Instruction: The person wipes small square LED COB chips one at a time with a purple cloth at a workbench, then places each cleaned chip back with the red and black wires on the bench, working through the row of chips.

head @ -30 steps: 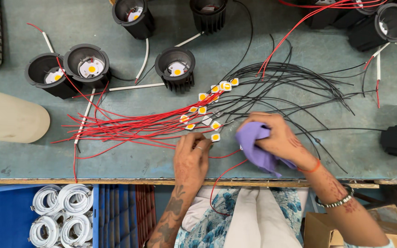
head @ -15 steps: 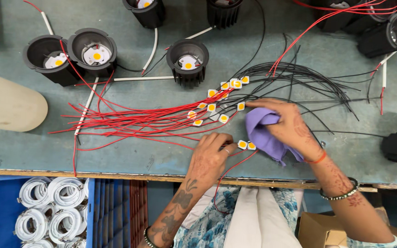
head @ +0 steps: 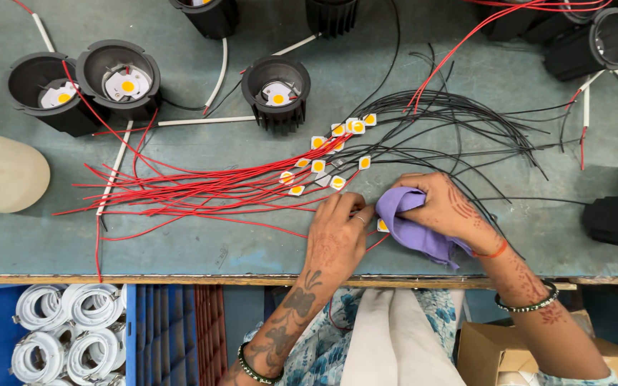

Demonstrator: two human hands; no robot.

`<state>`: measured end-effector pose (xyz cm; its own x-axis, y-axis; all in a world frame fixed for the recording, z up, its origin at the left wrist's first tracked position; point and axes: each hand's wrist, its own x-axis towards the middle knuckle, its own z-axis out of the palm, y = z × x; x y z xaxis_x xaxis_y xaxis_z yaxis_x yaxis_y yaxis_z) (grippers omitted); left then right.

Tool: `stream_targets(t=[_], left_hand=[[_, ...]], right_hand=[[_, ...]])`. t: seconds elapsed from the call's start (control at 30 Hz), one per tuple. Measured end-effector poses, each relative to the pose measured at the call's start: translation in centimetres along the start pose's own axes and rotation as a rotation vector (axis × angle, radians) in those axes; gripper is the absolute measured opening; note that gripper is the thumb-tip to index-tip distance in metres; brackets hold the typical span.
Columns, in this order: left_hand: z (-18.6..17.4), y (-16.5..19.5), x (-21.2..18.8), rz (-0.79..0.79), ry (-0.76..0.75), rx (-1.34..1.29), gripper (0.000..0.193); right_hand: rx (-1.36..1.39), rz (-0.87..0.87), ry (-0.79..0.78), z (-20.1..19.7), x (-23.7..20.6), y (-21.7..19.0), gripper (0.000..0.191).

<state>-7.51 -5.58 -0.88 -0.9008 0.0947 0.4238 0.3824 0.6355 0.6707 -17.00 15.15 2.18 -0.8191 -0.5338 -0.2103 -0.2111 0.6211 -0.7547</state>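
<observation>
Left hand: I see my left hand (head: 336, 232) pinching a small yellow chip (head: 382, 226) near the bench (head: 180, 243) edge.
Right hand: my right hand (head: 446, 209) grips a purple cloth (head: 413, 227), which touches the chip.
Wires: red wires (head: 180, 191) run left, black wires (head: 459, 125) run right.
More chips: other chips (head: 320, 166) lie just above my hands.
Lamps: black lamps (head: 275, 84) stand farther back.

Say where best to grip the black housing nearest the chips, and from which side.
Probably by the finned outer wall of the black housing, coming from above. It stands upright with its mouth open, a chip plate inside, and a white cable leaves its left side, so pinch front and back. The left hand is nearest.
</observation>
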Motion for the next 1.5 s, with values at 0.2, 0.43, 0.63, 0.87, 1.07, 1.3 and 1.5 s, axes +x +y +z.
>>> stream_targets(t=[0.2, 0.43, 0.63, 0.87, 1.07, 1.3, 1.5], left_hand=[[0.5, -0.3, -0.2, -0.066, 0.072, -0.038, 0.018], [0.2, -0.1, -0.6, -0.069, 0.098, -0.015, 0.018], [-0.1, -0.2, -0.7, -0.087, 0.117, -0.1, 0.014], [0.2, -0.2, -1.0, -0.082, 0.11, -0.103, 0.007], [1.1, -0.5, -1.4, -0.076, 0.145, -0.077, 0.007], [2.1, -0.9, -1.9, -0.096, 0.148, -0.045, 0.006], [2.1, -1.0, -2.2, -0.085, 0.161, -0.046, 0.005]], right_hand=[[-0.05, 0.014, -0.035, -0.2, 0.2, 1.1, 0.029], [-0.172, 0.083, -0.04, 0.3, 0.7, 2.7, 0.036], [-0.171, 0.27, -0.075, 0.9, 1.5, 2.6, 0.024], [-0.224, 0.343, -0.032, 1.4, 0.9, 2.9, 0.027], [-0.142, 0.193, 0.092, 2.8, 1.3, 6.7, 0.032], [0.122, 0.188, 0.181, 4.7, 0.9, 7.9, 0.016], [0.18, 0.123, 0.079, 3.9, 1.6, 7.1, 0.03]])
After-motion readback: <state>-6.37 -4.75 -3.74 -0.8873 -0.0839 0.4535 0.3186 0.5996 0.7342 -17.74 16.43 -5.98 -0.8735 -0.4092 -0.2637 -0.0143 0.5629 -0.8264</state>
